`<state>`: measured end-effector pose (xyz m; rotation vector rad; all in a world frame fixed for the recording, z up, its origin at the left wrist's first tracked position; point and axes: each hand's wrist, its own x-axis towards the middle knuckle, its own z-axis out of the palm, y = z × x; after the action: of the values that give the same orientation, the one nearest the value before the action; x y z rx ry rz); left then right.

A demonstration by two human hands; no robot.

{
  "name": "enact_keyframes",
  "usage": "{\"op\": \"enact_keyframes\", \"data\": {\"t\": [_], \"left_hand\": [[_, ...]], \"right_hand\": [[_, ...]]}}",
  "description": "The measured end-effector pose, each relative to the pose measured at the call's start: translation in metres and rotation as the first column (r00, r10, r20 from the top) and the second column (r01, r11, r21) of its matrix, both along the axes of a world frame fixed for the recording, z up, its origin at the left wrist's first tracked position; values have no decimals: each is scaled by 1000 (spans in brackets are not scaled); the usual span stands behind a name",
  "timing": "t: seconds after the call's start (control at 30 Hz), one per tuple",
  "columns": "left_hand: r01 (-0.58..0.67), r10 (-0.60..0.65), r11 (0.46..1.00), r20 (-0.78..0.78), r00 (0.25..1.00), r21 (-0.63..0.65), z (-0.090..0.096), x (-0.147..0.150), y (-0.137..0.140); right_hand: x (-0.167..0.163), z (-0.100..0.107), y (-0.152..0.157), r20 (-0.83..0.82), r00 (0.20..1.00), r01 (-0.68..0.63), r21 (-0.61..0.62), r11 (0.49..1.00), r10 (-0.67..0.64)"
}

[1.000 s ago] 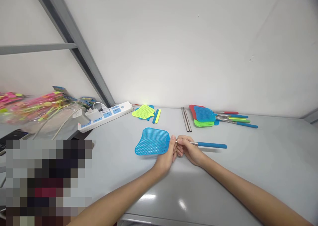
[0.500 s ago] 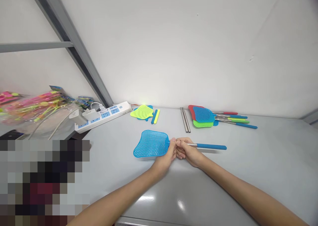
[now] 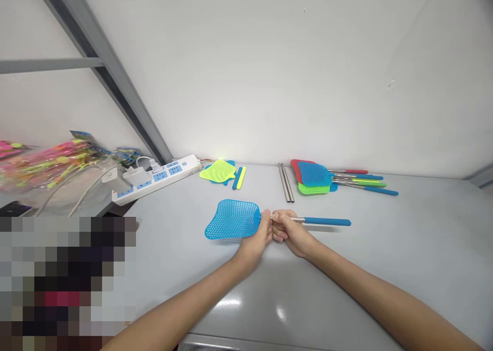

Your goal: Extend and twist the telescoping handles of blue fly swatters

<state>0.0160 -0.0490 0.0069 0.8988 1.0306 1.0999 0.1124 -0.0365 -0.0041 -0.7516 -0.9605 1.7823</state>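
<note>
Between my two hands is a blue fly swatter (image 3: 233, 220) with a perforated head, a thin metal shaft and a blue grip at its right end. My left hand (image 3: 259, 238) is closed around the neck, where the head joins the shaft. Right beside it, my right hand (image 3: 290, 230) pinches the metal shaft, its fingers curled. The swatter lies level just above the table, casting a shadow below. Behind the hands, two bare metal tubes (image 3: 285, 184) lie side by side on the table.
Finished-looking swatters (image 3: 316, 175) in red, blue and green are stacked at the back right. Loose yellow and blue swatter heads (image 3: 217, 171) and two grip sleeves (image 3: 239, 178) lie back left. A white power strip (image 3: 157, 179) and bagged colourful items (image 3: 57, 163) sit further left.
The view has shifted slightly, so everything sits a little differently in the picture. Both hands keep their hold on the swatter, with barely any movement of their own.
</note>
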Motion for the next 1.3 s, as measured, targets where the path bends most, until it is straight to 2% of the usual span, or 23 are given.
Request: {"op": "enact_keyframes", "data": {"t": [1.3], "left_hand": [[-23, 23, 1000, 13, 1000, 19, -1, -6, 7]], "right_hand": [[2, 2, 2, -15, 999, 34, 21, 999, -33]]}}
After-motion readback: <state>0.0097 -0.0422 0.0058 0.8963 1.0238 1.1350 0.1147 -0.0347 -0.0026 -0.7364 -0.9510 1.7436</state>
